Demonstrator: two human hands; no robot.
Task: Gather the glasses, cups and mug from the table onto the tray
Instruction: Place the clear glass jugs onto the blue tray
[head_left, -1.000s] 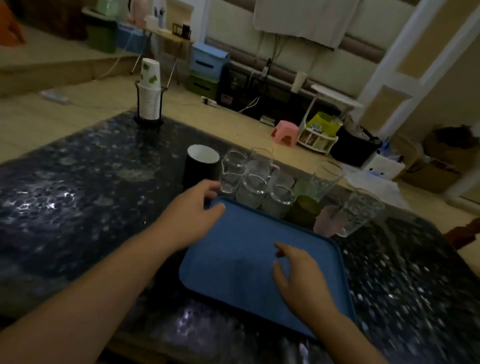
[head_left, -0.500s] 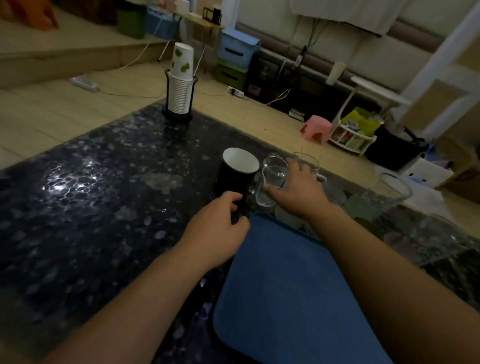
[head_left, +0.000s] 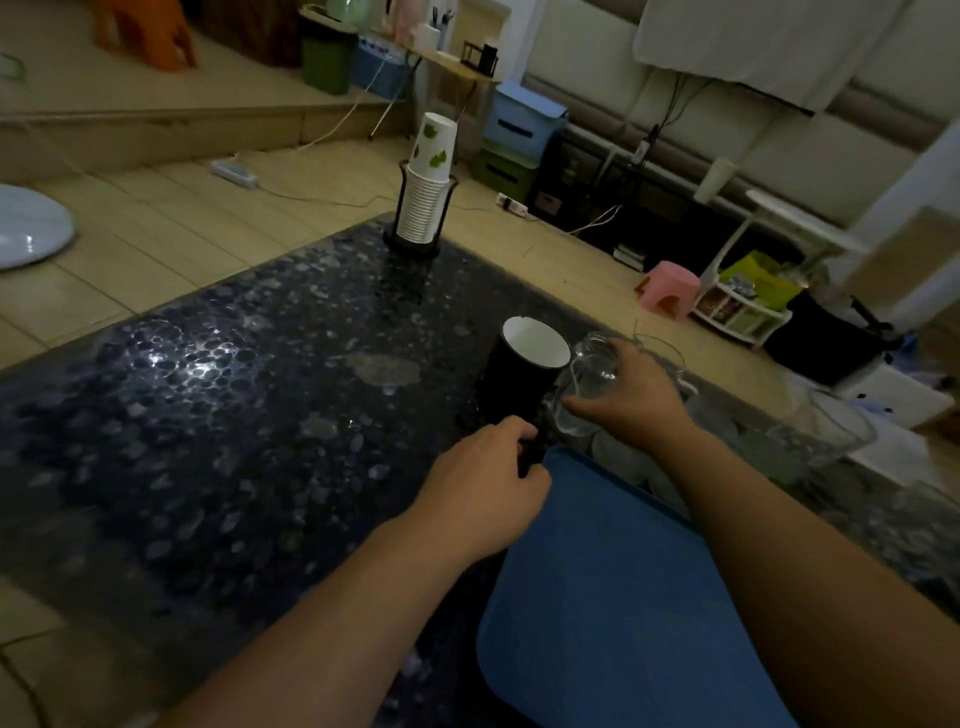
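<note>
Two hands at work, right hand (head_left: 626, 397) gripping clear glass (head_left: 589, 379) beside black mug (head_left: 524, 369), left hand (head_left: 483, 493) curled on tray (head_left: 613, 597) corner.

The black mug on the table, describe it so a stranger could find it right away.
On the dark speckled table, look just beyond the blue tray. The black mug stands left of the clear glasses, the only opaque dark cup, white inside.

left hand (head_left: 480, 491): fingers curled | right hand (head_left: 631, 397): fingers gripping
</note>
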